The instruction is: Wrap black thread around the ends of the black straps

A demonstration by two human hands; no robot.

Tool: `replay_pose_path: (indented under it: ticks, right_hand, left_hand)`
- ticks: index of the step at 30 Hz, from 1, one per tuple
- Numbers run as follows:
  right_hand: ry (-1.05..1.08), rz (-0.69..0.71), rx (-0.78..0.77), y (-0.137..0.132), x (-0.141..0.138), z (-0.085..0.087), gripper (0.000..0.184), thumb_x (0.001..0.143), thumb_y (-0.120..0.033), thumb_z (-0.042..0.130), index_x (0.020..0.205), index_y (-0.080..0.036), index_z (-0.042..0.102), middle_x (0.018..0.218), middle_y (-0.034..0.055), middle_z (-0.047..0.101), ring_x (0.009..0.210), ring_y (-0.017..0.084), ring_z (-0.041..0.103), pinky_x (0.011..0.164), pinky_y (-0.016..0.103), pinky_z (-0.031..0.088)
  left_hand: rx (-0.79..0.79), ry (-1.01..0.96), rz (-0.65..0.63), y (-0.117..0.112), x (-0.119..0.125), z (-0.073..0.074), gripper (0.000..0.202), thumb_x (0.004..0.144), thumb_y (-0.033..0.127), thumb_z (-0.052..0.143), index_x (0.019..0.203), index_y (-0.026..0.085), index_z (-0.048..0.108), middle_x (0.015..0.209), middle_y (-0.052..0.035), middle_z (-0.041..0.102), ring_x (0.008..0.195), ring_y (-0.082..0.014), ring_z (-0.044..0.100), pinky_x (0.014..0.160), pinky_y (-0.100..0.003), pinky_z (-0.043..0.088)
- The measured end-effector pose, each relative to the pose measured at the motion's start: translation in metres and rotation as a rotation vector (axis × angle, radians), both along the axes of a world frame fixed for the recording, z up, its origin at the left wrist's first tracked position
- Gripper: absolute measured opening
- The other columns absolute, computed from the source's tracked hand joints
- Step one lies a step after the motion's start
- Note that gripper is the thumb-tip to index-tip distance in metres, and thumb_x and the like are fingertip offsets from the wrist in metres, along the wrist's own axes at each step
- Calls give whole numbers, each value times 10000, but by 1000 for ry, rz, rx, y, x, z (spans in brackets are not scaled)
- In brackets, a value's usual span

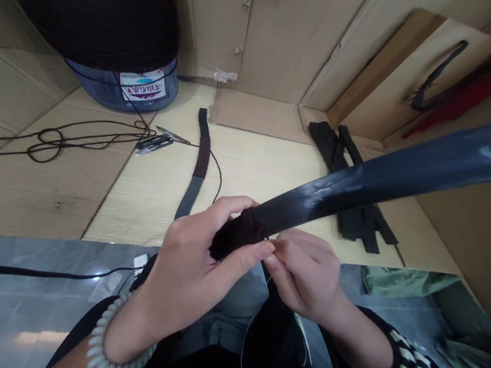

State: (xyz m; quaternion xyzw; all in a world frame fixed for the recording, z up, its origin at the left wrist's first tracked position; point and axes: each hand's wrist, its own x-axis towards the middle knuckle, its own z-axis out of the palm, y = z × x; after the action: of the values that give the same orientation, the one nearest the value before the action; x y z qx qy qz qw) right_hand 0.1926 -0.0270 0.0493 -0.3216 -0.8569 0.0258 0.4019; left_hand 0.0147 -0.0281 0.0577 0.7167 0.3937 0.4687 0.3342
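Observation:
My left hand [187, 267] grips a long, glossy black curved strip [390, 188] near its end, which is bound in a dark brown wrapping [239, 234]. My right hand [302, 270] pinches the edge of that wrapping with its fingertips. Any thread between those fingers is hidden. The strip runs up and to the right, out of the picture. A similar grey-black strip [198, 165] with a brown wrapped section lies on the wooden board beyond my hands.
A large spool of dark thread [92, 7] sits on a blue water jug [147, 89] at the back left. Dark cord [52, 143] and a small metal tool [154, 143] lie on the board. Black strips [354, 186] are piled right, with cardboard [270, 30] behind.

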Motion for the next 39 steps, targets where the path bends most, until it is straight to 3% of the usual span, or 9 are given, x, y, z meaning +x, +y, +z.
replay_pose_path:
  ticks: [4,6,10,15,17,24,34,39]
  right_hand:
    - [5,-35,-31,-2,4,-1,204,940,-140,430,739,-168,447,569,-14,480,515,86,383,499,222,325]
    - [23,-26,-61,-3,3,-2,195,930,-120,443,741,-168,440,574,-17,472,511,80,367,498,220,313]
    - [6,-15,-94,-4,1,-3,201,928,-128,450,730,-162,443,571,-20,426,514,81,342,499,227,291]
    - [-57,-33,-87,0,3,-2,213,932,-129,449,721,-158,448,565,-28,410,512,78,344,503,217,297]
    - [-64,-40,-77,1,3,-2,213,934,-125,446,724,-158,450,570,-26,427,514,77,356,507,212,303]
    - [-43,7,-110,-2,-4,-5,229,941,-151,439,713,-162,453,564,-25,394,506,83,326,502,226,291]
    - [-55,11,-141,-5,1,-10,209,940,-151,450,732,-156,471,578,-27,404,519,86,319,505,240,283]
    - [-52,22,-126,-8,0,-8,225,931,-137,453,707,-155,459,576,-18,419,530,90,312,521,237,288]
  left_hand:
    - [-166,-146,-182,0,-6,5,261,885,245,592,1139,297,558,926,52,653,783,-44,600,704,-118,507]
    - [-203,-172,-199,3,-6,4,227,897,258,573,1123,278,569,898,41,658,779,-51,609,695,-120,513]
    - [-171,-96,-89,11,-1,-6,220,858,288,632,1067,234,594,865,30,680,748,-72,638,665,-152,519]
    - [52,79,194,15,1,-20,380,786,330,710,1118,190,589,1046,-32,698,868,-130,672,815,-249,541]
    - [95,86,243,14,0,-23,398,777,327,719,1117,173,582,1033,-43,700,855,-134,674,803,-254,546]
    - [51,26,164,12,-2,-22,305,802,311,697,1066,214,578,905,5,665,738,-95,637,687,-214,517]
    - [-114,-65,43,9,-13,-17,289,825,282,658,1103,216,615,991,-32,702,822,-117,670,744,-220,565]
    - [-113,-69,78,7,-10,-19,314,797,269,686,1101,217,631,1023,-32,711,842,-127,686,759,-228,584]
